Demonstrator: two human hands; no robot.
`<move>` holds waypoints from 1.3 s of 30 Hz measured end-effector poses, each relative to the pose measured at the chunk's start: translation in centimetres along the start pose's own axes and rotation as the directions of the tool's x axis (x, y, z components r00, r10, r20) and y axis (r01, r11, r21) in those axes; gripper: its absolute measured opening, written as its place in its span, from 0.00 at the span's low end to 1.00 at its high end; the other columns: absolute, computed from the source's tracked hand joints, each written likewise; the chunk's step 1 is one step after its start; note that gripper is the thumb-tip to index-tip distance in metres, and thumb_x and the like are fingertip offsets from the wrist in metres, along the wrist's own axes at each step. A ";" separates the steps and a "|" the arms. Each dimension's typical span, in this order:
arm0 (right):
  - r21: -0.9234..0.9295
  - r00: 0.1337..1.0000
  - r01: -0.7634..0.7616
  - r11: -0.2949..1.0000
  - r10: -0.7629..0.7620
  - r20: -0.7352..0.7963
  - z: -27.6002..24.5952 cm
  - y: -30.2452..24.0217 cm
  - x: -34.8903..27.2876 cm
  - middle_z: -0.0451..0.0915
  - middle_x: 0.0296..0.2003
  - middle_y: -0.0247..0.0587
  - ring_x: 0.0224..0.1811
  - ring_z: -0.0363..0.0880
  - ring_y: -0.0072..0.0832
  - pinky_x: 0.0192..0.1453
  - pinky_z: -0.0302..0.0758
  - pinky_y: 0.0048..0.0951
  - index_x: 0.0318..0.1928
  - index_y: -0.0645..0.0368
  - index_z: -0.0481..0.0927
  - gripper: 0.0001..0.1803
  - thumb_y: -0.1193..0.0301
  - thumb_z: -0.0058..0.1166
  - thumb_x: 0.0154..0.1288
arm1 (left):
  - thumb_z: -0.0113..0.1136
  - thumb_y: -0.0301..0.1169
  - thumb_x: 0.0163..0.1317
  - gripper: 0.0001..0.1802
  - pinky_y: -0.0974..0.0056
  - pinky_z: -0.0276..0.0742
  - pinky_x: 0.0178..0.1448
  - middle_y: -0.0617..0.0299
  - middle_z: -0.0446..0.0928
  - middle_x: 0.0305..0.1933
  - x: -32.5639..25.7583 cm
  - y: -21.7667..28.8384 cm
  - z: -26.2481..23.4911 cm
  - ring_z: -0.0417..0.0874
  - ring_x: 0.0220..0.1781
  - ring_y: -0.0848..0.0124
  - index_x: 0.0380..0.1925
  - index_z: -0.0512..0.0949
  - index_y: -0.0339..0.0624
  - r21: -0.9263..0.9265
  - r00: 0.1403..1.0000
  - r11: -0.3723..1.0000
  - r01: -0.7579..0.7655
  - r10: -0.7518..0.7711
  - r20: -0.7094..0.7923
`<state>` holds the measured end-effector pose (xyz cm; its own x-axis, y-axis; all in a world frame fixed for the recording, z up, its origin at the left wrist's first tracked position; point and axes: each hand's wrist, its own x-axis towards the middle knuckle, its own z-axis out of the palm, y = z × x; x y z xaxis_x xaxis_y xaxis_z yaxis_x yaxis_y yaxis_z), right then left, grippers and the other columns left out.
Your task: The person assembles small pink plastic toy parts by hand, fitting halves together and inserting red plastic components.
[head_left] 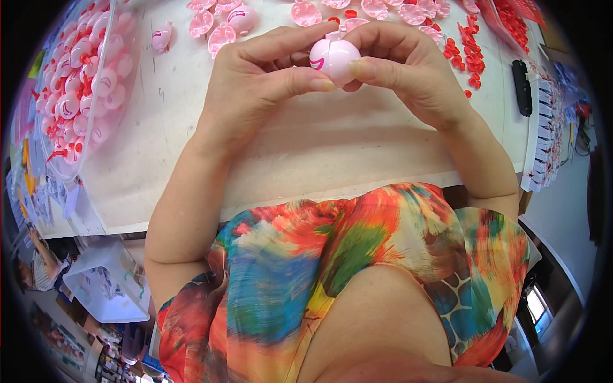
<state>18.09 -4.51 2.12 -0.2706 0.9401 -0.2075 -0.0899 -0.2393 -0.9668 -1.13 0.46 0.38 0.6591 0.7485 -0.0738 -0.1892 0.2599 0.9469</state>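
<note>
Between my two hands, above the table, is a round pale pink plastic ball point(337, 59) with a seam down it and a darker pink curved mark. My left hand point(268, 73) pinches its left side, thumb at the lower front and forefinger reaching to the top. From the other side my right hand point(402, 70) grips it with thumb and fingers. Just beyond lie pink half shells point(306, 13) and a closed pink ball point(242, 20). Small red plastic parts point(471, 48) are scattered to the right of my right hand. Some fingertips are hidden behind the ball.
A clear plastic bin point(105, 70) full of pink balls with red parts stands at the left. One pink ball point(162, 37) lies beside it. At the far right are a container of red parts point(507, 25), a black object point(522, 87) and stacked white pieces point(544, 137).
</note>
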 end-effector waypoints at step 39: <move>0.287 0.993 -0.084 0.954 0.056 0.107 -0.4 1.2 0.7 0.76 0.37 0.39 0.39 0.76 0.24 0.45 0.74 0.25 0.42 0.63 0.73 0.14 0.72 0.55 0.55 | 0.67 0.21 0.37 0.30 0.70 0.73 0.46 0.59 0.75 0.41 -0.1 -0.1 0.4 0.76 0.42 0.73 0.47 0.70 0.31 0.067 0.998 0.997 -0.027 0.030 -0.056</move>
<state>18.14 -4.08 0.76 -0.3760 0.8940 -0.2437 -0.3376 -0.3771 -0.8624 -0.86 0.11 0.38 0.6111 0.7891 -0.0624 -0.1573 0.1983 0.9674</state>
